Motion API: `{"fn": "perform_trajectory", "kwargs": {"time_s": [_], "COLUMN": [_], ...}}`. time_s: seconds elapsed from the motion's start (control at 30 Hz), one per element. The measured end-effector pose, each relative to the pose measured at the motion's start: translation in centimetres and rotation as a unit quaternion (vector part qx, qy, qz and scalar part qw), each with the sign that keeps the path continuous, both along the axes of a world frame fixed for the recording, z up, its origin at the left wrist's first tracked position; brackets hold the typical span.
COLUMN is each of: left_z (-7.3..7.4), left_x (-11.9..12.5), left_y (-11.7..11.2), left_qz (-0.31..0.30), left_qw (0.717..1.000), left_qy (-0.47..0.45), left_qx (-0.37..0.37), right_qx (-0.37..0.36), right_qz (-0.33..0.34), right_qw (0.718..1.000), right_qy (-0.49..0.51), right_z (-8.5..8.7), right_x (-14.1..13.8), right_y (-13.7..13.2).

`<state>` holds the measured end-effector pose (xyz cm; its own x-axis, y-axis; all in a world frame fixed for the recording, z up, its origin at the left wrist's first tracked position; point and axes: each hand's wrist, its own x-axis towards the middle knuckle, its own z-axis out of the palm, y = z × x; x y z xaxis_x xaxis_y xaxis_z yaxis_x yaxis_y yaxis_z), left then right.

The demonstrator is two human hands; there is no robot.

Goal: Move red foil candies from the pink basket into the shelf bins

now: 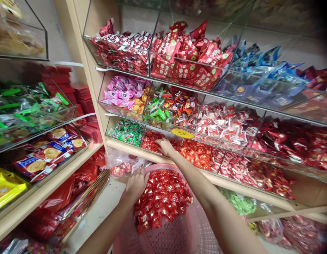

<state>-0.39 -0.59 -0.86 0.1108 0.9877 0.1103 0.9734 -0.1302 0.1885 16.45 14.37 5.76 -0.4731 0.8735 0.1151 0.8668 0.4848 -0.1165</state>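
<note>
My left hand grips the far rim of a pink plastic basket, fingers curled over the edge. The basket holds a heap of small red wrapped candies. My right hand reaches over the basket into a glass shelf bin of red candies. Its fingers press down among the wrappers, palm down. Whether they hold any candy is hidden.
Glass-fronted bins fill wooden shelves: green candies, pink and mixed ones, red packets, blue packets. A yellow price tag sticks on the glass. Biscuit packs sit on the left shelf. Bagged sweets lie below.
</note>
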Motion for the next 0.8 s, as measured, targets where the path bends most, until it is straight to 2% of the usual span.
{"fn": "perform_trajectory", "kwargs": {"time_s": [0.13, 0.27, 0.4, 0.6, 0.8], "left_z": [0.0, 0.0, -0.1, -0.2, 0.0], "left_x": [0.0, 0.0, 0.0, -0.1, 0.0], "left_y": [0.0, 0.0, 0.0, 0.0, 0.0], "left_qz": [0.001, 0.001, -0.001, -0.008, 0.000], "left_qw": [1.000, 1.000, 1.000, 1.000, 1.000], "left_qy": [-0.005, -0.010, -0.009, -0.005, -0.006], "left_qx": [-0.003, -0.005, 0.003, 0.005, -0.003], "right_qx": [0.001, -0.037, -0.065, -0.046, -0.067], "right_qz": [-0.066, -0.137, -0.145, -0.169, -0.174], "right_qw": [0.996, 0.986, 0.985, 0.984, 0.981], "right_qy": [0.053, 0.085, 0.069, 0.011, 0.051], "right_z": [0.4, 0.5, -0.1, -0.5, 0.0], "right_x": [0.4, 0.6, 0.1, -0.6, 0.0], "right_y": [0.4, 0.9, 0.8, -0.1, -0.5]}}
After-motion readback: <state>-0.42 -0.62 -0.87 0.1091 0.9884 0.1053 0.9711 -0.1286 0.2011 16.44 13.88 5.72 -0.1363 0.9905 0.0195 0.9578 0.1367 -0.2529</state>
